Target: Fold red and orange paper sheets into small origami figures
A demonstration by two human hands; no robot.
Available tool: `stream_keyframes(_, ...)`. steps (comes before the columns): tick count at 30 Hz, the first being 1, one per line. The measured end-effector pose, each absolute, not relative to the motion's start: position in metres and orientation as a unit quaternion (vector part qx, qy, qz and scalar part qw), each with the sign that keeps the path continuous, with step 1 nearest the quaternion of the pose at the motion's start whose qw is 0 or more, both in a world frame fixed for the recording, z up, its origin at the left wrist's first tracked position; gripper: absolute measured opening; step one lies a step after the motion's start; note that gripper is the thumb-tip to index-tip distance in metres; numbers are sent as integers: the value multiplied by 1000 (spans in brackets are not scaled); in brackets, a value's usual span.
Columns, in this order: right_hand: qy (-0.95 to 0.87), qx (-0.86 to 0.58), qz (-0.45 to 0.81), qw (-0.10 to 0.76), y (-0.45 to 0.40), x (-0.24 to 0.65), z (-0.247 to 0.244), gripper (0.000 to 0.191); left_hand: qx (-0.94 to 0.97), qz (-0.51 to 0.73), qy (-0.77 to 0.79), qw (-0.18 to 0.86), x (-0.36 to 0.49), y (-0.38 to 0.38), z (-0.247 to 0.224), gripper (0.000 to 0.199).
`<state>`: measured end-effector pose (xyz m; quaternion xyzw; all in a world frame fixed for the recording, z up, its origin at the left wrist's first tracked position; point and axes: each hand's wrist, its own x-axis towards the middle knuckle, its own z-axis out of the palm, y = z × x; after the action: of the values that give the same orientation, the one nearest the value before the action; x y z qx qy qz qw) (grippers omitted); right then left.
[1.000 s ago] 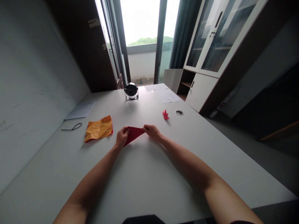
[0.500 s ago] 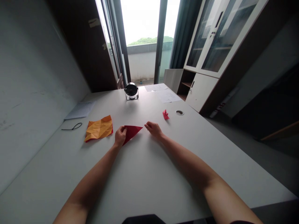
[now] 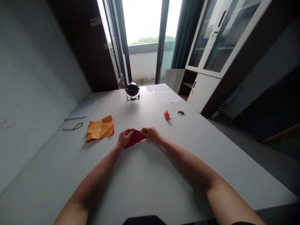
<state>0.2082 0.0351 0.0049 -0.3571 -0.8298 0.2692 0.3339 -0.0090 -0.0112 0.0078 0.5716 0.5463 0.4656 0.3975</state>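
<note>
A dark red folded paper triangle (image 3: 135, 138) lies on the white table (image 3: 150, 175) in front of me. My left hand (image 3: 125, 137) pinches its left edge, fingers curled over the paper. My right hand (image 3: 151, 134) holds the right tip of the same triangle, fingertips pressed on it. Both hands sit close together with the paper between them, low against the tabletop.
A creased orange sheet (image 3: 100, 128) lies to the left, with a black cord loop (image 3: 73, 127) beyond it. A small red folded piece (image 3: 166, 115) and a round cable hole (image 3: 180, 113) sit to the right. A small fan (image 3: 132, 91) and white papers (image 3: 167, 96) stand farther back.
My right hand, which had let go of the triangle's tip half a second ago, has come back left and grips it again. The left hand kept hold throughout.
</note>
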Motion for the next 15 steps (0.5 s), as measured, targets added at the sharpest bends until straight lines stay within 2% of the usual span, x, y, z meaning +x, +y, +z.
stream_keyframes(7,-835,-349,293,309,35,208,3,21,598,470,541,359,-6,-15,13,27)
stream_keyframes(15,-811,-368,323,319,43,214,1,21,570,503,564,321,-9,-16,16,29)
